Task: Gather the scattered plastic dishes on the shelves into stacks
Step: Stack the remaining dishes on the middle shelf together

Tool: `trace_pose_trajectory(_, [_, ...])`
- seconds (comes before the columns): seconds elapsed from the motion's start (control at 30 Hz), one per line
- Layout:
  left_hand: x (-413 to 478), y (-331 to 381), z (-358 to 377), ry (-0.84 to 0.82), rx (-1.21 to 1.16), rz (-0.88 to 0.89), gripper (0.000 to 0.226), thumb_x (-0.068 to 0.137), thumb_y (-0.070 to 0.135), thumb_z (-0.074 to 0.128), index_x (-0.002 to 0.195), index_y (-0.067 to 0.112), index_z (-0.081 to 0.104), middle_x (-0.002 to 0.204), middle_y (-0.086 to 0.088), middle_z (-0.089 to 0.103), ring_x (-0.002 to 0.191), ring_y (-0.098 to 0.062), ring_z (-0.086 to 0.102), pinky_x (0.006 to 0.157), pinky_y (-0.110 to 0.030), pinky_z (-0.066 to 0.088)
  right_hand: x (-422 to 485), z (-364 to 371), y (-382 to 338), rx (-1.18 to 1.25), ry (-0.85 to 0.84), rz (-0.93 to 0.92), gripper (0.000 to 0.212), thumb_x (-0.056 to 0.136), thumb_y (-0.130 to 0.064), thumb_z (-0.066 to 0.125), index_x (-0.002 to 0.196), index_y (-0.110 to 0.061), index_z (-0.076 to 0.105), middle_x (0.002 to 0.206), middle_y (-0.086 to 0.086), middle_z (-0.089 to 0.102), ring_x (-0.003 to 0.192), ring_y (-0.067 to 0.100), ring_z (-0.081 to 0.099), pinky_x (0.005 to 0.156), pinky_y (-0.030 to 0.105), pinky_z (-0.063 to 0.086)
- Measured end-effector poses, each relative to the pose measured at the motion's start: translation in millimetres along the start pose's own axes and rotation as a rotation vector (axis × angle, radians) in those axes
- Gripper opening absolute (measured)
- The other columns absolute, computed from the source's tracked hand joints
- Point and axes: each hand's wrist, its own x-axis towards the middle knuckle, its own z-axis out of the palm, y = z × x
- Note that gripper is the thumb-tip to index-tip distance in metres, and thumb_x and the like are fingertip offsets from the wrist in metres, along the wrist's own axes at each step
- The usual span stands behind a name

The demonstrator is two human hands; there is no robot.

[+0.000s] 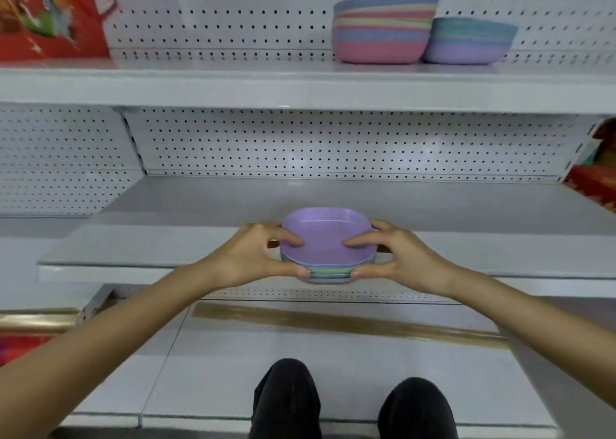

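Left hand [253, 255] and right hand [396, 255] grip a stack of dishes [326, 248] from both sides, fingers [290, 238] curled round it, above the shelf [166, 248] edge.

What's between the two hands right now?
The head view shows a stack of plastic dishes between them, with a purple dish on top. The left hand and right hand grip it from either side.

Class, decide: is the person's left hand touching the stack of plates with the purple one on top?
Touching. Head view: the left hand grips the stack of plates, pressing its top and its side.
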Motion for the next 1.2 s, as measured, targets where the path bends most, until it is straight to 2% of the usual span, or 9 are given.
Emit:
trace_pose_trajectory(0.17, [-29.9,40.0,-11.1,0.062,-0.111,0.022,0.056,0.043,0.051,0.085,0.092,0.029,0.073,0.096,0.017,0.071,0.094,0.002,0.064,0.090,-0.015,0.047,-35.0,-20.3,-34.8,0.034,0.064,-0.015,0.042,0.067,-0.033,0.077,0.107,-0.027,0.067,0.116,-0.014,0.050,0.107,0.002,0.053,0.097,0.013,0.040])
trace_pose_trajectory(0.3, [-44.8,75.0,-20.4,0.119,-0.236,0.068,0.033,0.058,0.023,0.084,0.089,0.018,0.074,0.089,0.011,0.074,0.086,-0.002,0.068,0.079,-0.013,0.050,-57.6,-46.8,-69.0,0.081,0.146,-0.051,0.051,0.055,-0.051,0.069,0.100,-0.025,0.070,0.111,-0.014,0.056,0.100,0.000,0.058,0.093,0.014,0.044])
trace_pose_trajectory(0.43, [-51.8,112.6,-34.4,0.185,-0.268,0.149,0.031,0.057,0.019,0.084,0.086,0.016,0.075,0.086,0.009,0.074,0.080,-0.002,0.069,0.071,-0.010,0.050,-73.7,-76.3,-96.3,0.129,0.247,-0.092,0.052,0.048,-0.050,0.072,0.091,-0.021,0.073,0.103,-0.006,0.066,0.090,0.003,0.063,0.084,0.016,0.049])
trace_pose_trajectory(0.7, [-37.8,201.1,-62.1,0.290,-0.406,0.325,0.051,0.042,0.034,0.077,0.088,0.013,0.073,0.087,-0.002,0.074,0.076,-0.009,0.067,0.071,-0.021,0.053,-93.3,-164.1,-146.8,0.092,0.394,-0.118,0.053,0.043,-0.044,0.074,0.091,-0.021,0.073,0.098,-0.007,0.071,0.087,0.004,0.066,0.078,0.018,0.054])
trace_pose_trajectory(0.8, [-19.4,225.5,-68.8,0.294,-0.431,0.362,0.051,0.049,0.032,0.078,0.097,0.016,0.071,0.095,0.001,0.072,0.081,-0.006,0.067,0.066,-0.010,0.049,-93.0,-194.6,-152.6,0.085,0.446,-0.119,0.052,0.046,-0.041,0.074,0.095,-0.026,0.072,0.100,-0.013,0.070,0.091,0.006,0.066,0.083,0.018,0.052])
trace_pose_trajectory(0.9, [5.8,244.8,-72.6,0.293,-0.451,0.371,0.052,0.051,0.033,0.079,0.100,0.018,0.070,0.103,0.003,0.070,0.092,-0.008,0.066,0.076,-0.009,0.049,-85.1,-220.3,-148.0,0.085,0.485,-0.115,0.056,0.051,-0.037,0.073,0.105,-0.022,0.069,0.108,-0.013,0.068,0.095,0.010,0.066,0.094,0.026,0.050])
trace_pose_trajectory(1.03, [47.8,267.7,-75.6,0.285,-0.467,0.384,0.042,0.065,0.021,0.080,0.104,0.010,0.068,0.104,-0.006,0.068,0.084,-0.011,0.064,0.060,-0.007,0.047,-70.3,-250.6,-134.1,0.078,0.521,-0.105,0.058,0.051,-0.038,0.073,0.107,-0.023,0.067,0.112,-0.014,0.066,0.094,0.005,0.066,0.096,0.028,0.049])
trace_pose_trajectory(1.13, [81.9,279.1,-78.9,0.319,-0.411,0.396,0.052,0.053,0.036,0.082,0.100,0.017,0.070,0.104,-0.003,0.069,0.096,-0.014,0.064,0.076,-0.018,0.051,-55.8,-268.3,-117.8,0.088,0.557,-0.104,0.055,0.052,-0.038,0.073,0.104,-0.021,0.068,0.108,-0.013,0.067,0.089,0.004,0.066,0.087,0.023,0.051])
trace_pose_trajectory(1.2, [104.5,285.1,-81.1,0.339,-0.392,0.408,0.046,0.055,0.033,0.084,0.096,0.018,0.071,0.103,-0.001,0.069,0.096,-0.015,0.065,0.084,-0.025,0.053,-43.9,-278.2,-106.2,0.085,0.593,-0.102,0.052,0.050,-0.040,0.073,0.099,-0.022,0.069,0.104,-0.009,0.069,0.082,0.002,0.066,0.074,0.017,0.051])
